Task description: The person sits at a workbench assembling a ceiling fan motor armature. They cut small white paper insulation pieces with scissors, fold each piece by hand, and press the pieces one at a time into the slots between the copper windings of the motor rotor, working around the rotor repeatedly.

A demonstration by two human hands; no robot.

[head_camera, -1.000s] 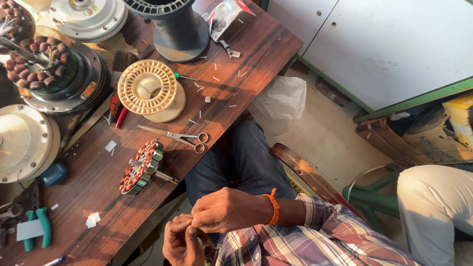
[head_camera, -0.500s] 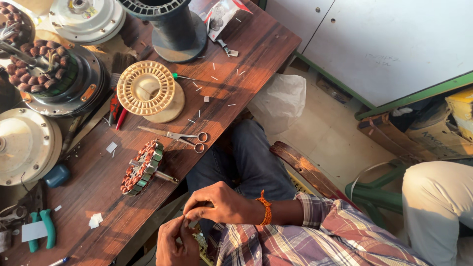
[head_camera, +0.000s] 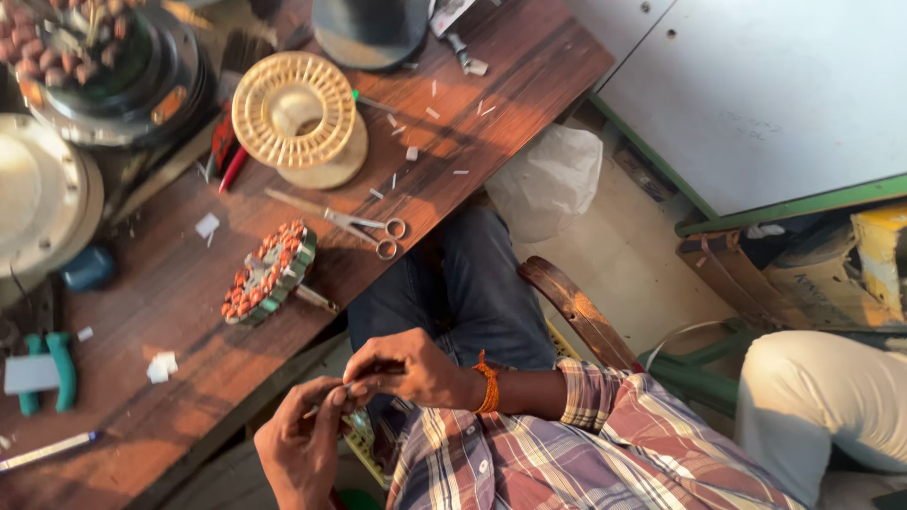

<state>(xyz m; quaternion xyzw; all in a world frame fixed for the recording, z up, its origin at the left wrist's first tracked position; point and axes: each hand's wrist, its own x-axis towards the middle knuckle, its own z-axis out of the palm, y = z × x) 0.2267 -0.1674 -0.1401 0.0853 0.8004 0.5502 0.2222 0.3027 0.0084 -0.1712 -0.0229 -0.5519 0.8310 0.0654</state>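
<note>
**Small strip pinched between both hands, below the bench edge**

We see the left hand (head_camera: pixel 300 444) and the right hand (head_camera: pixel 408 370) meeting low in the frame, over the lap, just off the wooden workbench (head_camera: pixel 142 397). Fingertips of both hands are pressed together on a thin pale strip (head_camera: pixel 333 400); what it is made of we cannot tell. An orange wristband (head_camera: pixel 487 382) circles the right wrist. On the bench, a copper-wound stator (head_camera: pixel 267 275) stands nearest the hands, scissors (head_camera: pixel 351 224) beyond it, then a cream plastic spool (head_camera: pixel 297 115). Green-handled pliers (head_camera: pixel 49 370) lie at the left.
</note>
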